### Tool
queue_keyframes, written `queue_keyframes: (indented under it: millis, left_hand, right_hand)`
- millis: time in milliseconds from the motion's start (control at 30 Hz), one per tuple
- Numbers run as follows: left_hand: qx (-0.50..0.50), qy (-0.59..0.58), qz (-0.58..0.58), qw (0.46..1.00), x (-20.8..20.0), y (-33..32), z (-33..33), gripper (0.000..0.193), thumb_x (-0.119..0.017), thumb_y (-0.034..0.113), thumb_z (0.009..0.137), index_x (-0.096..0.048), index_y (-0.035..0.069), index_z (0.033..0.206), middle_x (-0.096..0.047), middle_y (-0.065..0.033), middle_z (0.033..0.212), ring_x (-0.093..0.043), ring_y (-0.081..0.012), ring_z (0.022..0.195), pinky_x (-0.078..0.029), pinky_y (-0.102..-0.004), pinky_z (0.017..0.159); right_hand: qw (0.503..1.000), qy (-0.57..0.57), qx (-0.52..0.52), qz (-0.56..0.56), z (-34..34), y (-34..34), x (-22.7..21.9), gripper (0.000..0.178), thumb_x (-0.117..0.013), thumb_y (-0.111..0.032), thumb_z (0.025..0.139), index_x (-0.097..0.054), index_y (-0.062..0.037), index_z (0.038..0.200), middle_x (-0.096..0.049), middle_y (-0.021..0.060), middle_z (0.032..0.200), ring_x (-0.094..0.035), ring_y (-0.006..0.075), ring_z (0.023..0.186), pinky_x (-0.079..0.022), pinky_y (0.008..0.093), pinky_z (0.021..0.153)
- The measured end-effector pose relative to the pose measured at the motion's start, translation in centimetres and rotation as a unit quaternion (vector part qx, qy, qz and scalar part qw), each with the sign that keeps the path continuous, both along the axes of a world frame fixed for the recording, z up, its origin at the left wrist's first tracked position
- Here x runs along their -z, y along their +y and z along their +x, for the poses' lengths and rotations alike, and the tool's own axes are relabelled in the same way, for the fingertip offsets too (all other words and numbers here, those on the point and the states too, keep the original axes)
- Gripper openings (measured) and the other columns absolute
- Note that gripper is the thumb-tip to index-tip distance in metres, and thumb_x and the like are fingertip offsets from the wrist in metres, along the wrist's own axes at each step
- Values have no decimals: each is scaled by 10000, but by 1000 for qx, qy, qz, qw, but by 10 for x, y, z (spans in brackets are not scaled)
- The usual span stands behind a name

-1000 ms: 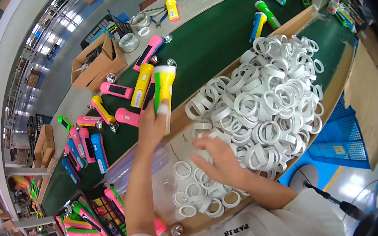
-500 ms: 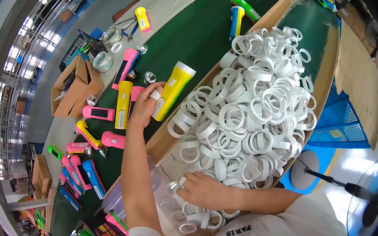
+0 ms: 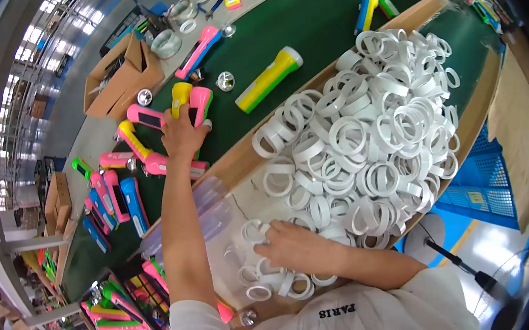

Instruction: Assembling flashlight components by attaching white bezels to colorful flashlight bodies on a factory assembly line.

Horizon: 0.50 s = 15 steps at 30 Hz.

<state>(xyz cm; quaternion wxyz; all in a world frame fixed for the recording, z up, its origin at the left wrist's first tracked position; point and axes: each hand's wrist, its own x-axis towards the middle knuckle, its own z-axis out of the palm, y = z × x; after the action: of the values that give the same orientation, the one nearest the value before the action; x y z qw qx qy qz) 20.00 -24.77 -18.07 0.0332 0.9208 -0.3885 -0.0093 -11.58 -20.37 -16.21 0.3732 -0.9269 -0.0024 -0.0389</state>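
My left hand [image 3: 184, 138] is on the green belt with its fingers closed round a yellow flashlight [image 3: 181, 94]; the palm hides most of its body. A pink flashlight [image 3: 201, 102] lies right beside it, and a white patch shows at my thumb tip. To the right, a yellow and green flashlight [image 3: 270, 79] with a white ring round its head lies apart on the belt. My right hand [image 3: 299, 249] rests low by the pile of white rings [image 3: 366, 148], its fingertips closed on a white ring [image 3: 253, 230]. That grip is partly hidden.
Several pink, blue and yellow flashlights [image 3: 132, 204] lie at the left on the green belt [image 3: 301, 22]. A cardboard strip [image 3: 244, 157] borders the rings. Silver reflectors [image 3: 225, 81], a cardboard box [image 3: 123, 77] and a tape roll [image 3: 166, 44] are farther off. A crate of flashlights [image 3: 141, 307] stands lower left.
My left hand has let go of the yellow and green flashlight, leaving it on the belt, and moved left onto another yellow flashlight. My right hand has shifted slightly among the rings. The view has shifted.
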Motion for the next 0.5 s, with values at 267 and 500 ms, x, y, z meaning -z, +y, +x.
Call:
queue_keyframes:
  millis: [267, 500]
  left_hand:
    - [-186, -55, 87, 977, -14, 103, 50, 691, -719, 438, 705, -501, 225, 1325, -316, -153, 1410, -391, -402, 1249, -377, -532, 994]
    - [24, -123, -243, 962, -70, 147, 19, 526, -730, 192, 754, -527, -38, 1181, -589, -224, 1034, -603, -380, 898, -491, -441, 801]
  right_hand:
    - [997, 50, -60, 9, 3, -4, 1, 374, -688, -282, 805, -614, -72, 1105, -525, 218, 985, -489, 385, 1001, -434, 423, 892]
    - [993, 12, 119, -10, 13, 9, -7, 352, -716, -272, 781, -613, -67, 1048, -508, 240, 1084, -514, 389, 993, -470, 426, 817]
